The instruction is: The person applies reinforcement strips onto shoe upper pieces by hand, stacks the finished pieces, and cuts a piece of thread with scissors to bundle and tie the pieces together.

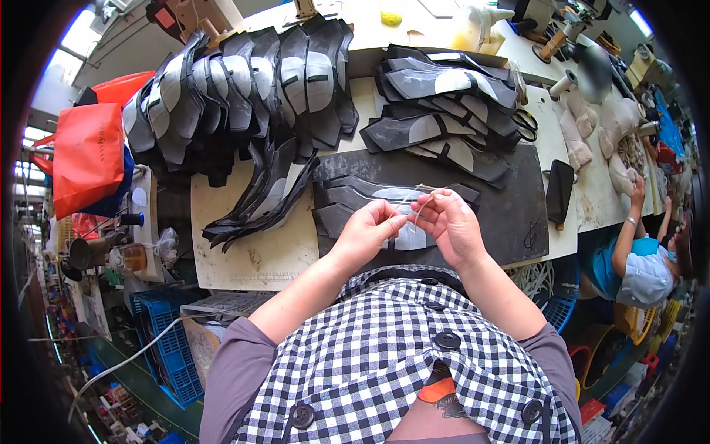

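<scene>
A thin pale strand, like thread or cord [403,200], runs between my two hands. My left hand [367,231] is closed, thumb and fingertips pinching the strand. My right hand [452,226] is also closed, with its fingertips on the strand close to the left ones. Beneath the hands lie flat, curved black pieces with pale grey patches [346,194], partly hidden by my fingers. These pieces rest on a dark mat [510,214].
Stacks of similar black-and-grey pieces [240,81] stand at the back left, with more [451,85] at the back right. Scissors [526,126] and a dark phone-like slab [560,191] lie to the right. A red bag [89,155] hangs left. A co-worker [640,266] is at far right.
</scene>
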The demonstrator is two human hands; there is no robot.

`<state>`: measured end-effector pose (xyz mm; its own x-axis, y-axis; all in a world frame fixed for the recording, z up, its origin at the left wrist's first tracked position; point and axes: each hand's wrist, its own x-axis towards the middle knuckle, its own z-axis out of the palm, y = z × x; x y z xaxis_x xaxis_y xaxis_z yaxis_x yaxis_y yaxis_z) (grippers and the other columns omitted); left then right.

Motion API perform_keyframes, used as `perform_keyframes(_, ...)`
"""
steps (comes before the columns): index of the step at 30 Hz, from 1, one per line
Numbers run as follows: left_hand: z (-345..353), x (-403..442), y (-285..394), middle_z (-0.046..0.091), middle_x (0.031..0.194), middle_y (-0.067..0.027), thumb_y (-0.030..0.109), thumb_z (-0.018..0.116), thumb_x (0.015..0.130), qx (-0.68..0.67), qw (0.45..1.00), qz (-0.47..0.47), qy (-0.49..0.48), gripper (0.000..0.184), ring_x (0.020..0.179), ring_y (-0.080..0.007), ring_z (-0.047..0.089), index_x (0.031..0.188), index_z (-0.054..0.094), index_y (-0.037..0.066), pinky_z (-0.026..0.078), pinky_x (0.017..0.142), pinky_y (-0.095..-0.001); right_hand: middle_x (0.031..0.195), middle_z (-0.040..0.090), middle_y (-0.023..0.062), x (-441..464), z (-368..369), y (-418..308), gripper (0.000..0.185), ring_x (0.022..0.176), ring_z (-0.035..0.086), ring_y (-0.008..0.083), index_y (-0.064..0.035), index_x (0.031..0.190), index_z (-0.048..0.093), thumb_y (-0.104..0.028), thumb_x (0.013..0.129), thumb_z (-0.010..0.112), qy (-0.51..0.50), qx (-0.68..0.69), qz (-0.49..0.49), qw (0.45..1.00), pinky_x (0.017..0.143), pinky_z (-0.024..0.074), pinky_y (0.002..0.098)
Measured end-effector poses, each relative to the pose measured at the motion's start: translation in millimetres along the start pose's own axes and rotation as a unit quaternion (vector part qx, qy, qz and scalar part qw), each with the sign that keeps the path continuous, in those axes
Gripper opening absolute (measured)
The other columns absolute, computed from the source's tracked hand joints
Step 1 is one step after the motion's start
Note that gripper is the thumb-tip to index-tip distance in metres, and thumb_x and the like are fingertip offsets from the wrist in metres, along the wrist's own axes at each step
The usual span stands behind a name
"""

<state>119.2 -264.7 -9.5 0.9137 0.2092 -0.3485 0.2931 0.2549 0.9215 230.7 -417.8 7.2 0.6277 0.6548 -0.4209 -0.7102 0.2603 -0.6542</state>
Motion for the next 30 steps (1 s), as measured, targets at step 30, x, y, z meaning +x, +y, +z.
perform_keyframes(30,-82.7,-77.0,-27.5,0.060,0.072,-0.0086,0.015,0.057,0.096,0.315,0.908,0.127,0.245,0.011,0.065,-0.0178,0.057,0.098,0.057,0.005,0.046,0.062,-0.0305,0.067,0.058,0.0009,-3.5,-33.0,-8.4,0.026,0.061,0.053,0.0096,-0.0027,0.095,0.068,-0.023,0.100,0.052,-0.042,-0.499,0.028,0.865,0.058,0.0424,0.0247)
